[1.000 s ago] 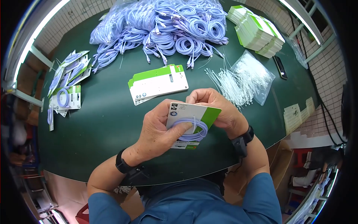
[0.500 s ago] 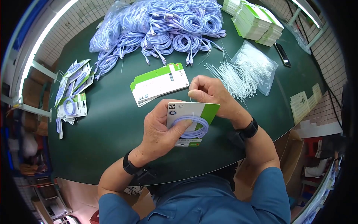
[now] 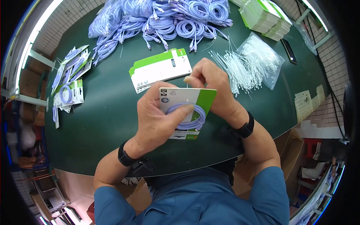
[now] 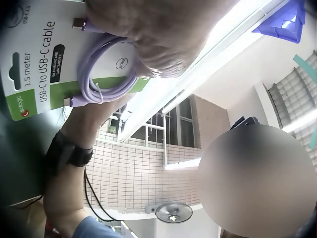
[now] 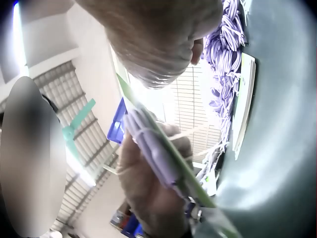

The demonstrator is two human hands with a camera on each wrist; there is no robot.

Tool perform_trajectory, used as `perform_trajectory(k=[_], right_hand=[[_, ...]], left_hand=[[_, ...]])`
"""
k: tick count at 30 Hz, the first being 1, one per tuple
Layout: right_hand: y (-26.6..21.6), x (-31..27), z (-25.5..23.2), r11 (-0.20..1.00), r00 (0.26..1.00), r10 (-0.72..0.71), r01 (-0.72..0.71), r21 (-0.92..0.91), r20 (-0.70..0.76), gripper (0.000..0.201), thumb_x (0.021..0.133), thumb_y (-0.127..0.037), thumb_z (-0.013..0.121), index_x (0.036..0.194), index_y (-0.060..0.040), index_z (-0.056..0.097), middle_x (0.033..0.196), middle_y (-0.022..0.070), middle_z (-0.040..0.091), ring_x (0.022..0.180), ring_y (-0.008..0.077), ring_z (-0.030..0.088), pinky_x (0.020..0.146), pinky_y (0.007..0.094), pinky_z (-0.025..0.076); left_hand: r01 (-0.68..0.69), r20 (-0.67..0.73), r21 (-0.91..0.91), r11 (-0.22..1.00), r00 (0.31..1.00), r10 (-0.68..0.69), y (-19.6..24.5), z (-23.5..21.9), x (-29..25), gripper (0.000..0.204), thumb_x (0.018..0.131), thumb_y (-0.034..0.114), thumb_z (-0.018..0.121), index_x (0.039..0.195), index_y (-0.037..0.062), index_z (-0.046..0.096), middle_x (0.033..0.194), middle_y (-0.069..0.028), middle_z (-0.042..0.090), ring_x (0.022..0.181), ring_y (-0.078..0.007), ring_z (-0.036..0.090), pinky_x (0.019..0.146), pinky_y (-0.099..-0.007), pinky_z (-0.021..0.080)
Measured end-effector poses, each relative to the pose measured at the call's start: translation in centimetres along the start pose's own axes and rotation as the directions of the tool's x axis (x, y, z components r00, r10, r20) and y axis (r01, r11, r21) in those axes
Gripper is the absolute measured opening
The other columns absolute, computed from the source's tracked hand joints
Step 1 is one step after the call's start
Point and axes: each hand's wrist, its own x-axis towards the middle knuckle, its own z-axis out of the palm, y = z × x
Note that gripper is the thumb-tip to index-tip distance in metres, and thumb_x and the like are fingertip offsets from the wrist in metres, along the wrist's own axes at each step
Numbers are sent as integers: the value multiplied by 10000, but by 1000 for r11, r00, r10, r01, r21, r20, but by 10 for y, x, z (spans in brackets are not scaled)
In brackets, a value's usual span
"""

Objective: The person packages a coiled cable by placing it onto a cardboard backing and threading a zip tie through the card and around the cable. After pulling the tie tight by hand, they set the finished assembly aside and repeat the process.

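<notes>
My left hand (image 3: 155, 116) grips a white-and-green packaging card (image 3: 187, 95), thumb over the front and fingers behind. Against the card's front lies a coiled lilac USB-C cable (image 3: 198, 116), its loops under the thumb; in the left wrist view the coil (image 4: 84, 74) sits beside the printed text. Just beyond the card's top edge, my right hand (image 3: 213, 82) has thumb and index finger pinched on a thin white cable tie (image 3: 187, 86). From the right wrist, the tie (image 5: 190, 131) runs out from behind the card, while the coil (image 5: 153, 148) shows edge-on.
Flat cards (image 3: 161, 69) lie stacked ahead of my hands. Bundled lilac cables (image 3: 161, 26) heap up at the back. Loose white ties (image 3: 240, 71) spread at right near a phone (image 3: 288, 51) and card stacks (image 3: 264, 18). Carded cables (image 3: 67, 93) pile at left.
My right hand has drawn away from behind the card toward the far side, fingertips now beyond its top edge. The left hand keeps its grip on card and coil.
</notes>
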Motion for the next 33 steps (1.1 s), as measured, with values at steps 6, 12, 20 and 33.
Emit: perform_trajectory(k=[6,12,20,33], right_hand=[[4,3,-13,860,912,409,-374,348,-30,176,1078,-163,685,1035,-3,625,894,12,664,728,114,598,652,278,501],[-23,-4,-8,763,836,315,-505,404,450,443,1148,-383,541,1309,20,635,1001,16,687,865,53,592,738,222,491],[-32,-4,1,722,819,407,-559,407,404,459,1148,-393,545,1372,-1,633,1039,18,696,869,51,576,732,237,482],[-28,-14,9,743,888,408,-457,489,210,399,1169,-321,520,1339,22,631,1089,45,719,961,67,619,837,271,539]], left_hand=[[28,-114,-364,931,991,-74,-11,-7,23,247,977,84,809,1145,17,642,1041,-74,761,904,-99,716,780,-268,601],[-34,-257,-347,937,964,-61,-25,-18,38,213,1022,78,756,1179,9,631,1066,-78,753,908,-100,710,789,-268,606],[-270,-411,25,963,875,256,-11,-15,37,284,938,68,809,1183,24,672,1177,-97,681,1126,-205,644,976,-373,536],[-482,201,768,422,806,556,-6,7,25,329,730,96,905,998,51,720,985,-81,655,1024,-324,600,900,-454,476]])
